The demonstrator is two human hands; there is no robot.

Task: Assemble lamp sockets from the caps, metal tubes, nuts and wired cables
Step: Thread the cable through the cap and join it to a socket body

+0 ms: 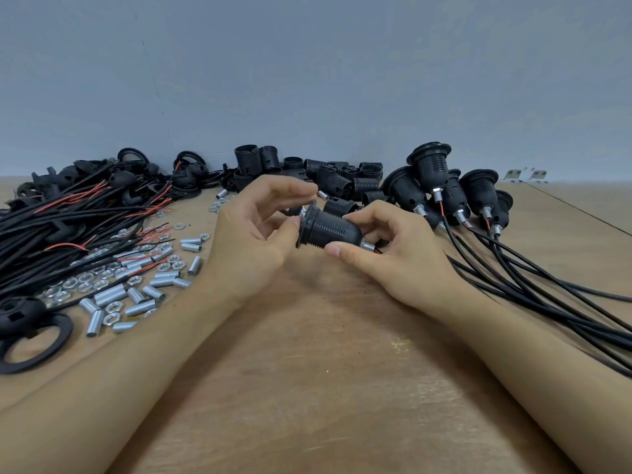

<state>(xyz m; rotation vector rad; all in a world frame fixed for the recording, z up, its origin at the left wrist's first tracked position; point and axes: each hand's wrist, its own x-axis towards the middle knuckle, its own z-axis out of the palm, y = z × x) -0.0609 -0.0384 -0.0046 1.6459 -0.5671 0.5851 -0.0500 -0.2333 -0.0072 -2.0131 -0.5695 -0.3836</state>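
At the centre of the frame, both hands hold one black socket above the wooden table. The socket lies on its side, its flanged rim to the left and its rounded cap end to the right. The left hand pinches the rim between thumb and curled fingers, the forefinger arched over the top edge. The right hand grips the cap end, thumb pressed under it and fingers curled behind. A short metal tube sticks out of the cap end beside the right thumb, with a bit of red wire showing just past it.

At the left of the frame lies a heap of cables, black with red wire ends, mixed with black caps. Below it, loose tubes and nuts are scattered on the table. A black ring lies at the lower left edge, touching a cap.

At the upper centre, against the blue-grey wall, stands a cluster of threaded black bodies, some upright, some on their sides. To the upper right, finished sockets lean together, flanges up, and their black cords run down toward the right edge of the frame. Two small pale items sit far upper right, too small to tell.
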